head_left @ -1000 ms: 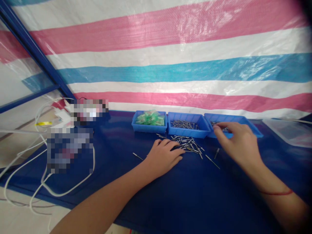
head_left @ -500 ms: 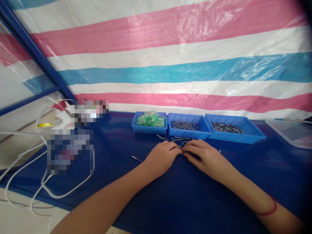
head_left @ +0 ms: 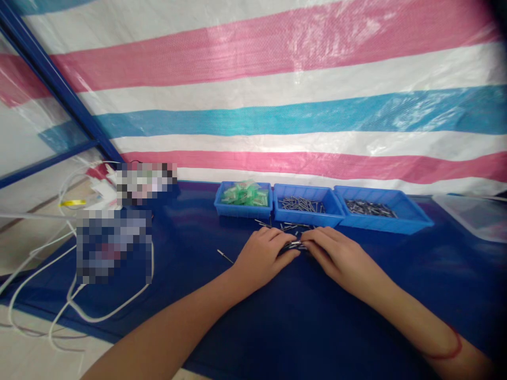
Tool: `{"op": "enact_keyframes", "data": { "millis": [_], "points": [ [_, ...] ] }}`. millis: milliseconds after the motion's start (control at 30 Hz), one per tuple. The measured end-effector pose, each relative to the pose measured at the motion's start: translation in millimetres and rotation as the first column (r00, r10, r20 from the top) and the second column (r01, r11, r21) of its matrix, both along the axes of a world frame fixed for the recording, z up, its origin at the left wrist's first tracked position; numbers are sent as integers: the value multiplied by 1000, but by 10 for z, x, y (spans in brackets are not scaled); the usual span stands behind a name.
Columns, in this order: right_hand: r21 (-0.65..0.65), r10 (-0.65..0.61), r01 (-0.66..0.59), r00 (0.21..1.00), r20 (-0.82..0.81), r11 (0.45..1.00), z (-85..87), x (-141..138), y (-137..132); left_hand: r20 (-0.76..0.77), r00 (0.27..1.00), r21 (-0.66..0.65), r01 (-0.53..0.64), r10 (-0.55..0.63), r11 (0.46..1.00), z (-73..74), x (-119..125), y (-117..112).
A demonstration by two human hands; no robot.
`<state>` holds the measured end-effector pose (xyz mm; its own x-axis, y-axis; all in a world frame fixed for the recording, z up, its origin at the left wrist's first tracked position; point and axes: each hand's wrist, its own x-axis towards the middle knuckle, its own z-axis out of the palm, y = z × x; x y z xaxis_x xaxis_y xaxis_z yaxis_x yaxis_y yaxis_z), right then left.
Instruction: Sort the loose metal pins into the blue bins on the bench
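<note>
My left hand (head_left: 266, 253) curls around a small bundle of blind rivets (head_left: 295, 245), thumb below and fingers above. From the other side, my right hand (head_left: 336, 252) pinches the same bundle at its right end, the fingertips of both hands almost meeting. Part of the bundle is hidden by my fingers. Just beyond the hands, more loose rivets (head_left: 291, 226) are scattered on the blue table (head_left: 301, 316). A single rivet (head_left: 225, 256) with a pale sleeve and a thin pin lies left of my left wrist.
Along the back stand three blue bins: one with green packets (head_left: 245, 195), one with long rivets (head_left: 301, 204), one with shorter metal pieces (head_left: 368, 208). A clear plastic container (head_left: 471, 216) sits at the right. White cables (head_left: 99, 319) and blurred-out items occupy the left.
My left thumb has come away from the fingers, so more of the rivet bundle shows between the hands. The right hand has shifted slightly to the right.
</note>
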<state>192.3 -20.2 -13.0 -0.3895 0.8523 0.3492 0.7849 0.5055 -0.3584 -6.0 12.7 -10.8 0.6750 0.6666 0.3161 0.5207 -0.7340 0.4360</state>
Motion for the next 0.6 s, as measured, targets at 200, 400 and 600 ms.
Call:
{"op": "enact_keyframes", "data": {
  "millis": [200,400,600],
  "points": [
    [-89,-42,14,946,-321,996,54,-70,-85,183,982,-178,-16,50,984,30,34,-28],
    [-326,-263,15,627,-734,945,21,-166,-86,343,924,-379,-26,167,925,38,60,-94],
    [-383,-284,-62,564,-776,922,104,-198,-113,394,912,-464,89,115,881,92,58,-143]
  ]
}}
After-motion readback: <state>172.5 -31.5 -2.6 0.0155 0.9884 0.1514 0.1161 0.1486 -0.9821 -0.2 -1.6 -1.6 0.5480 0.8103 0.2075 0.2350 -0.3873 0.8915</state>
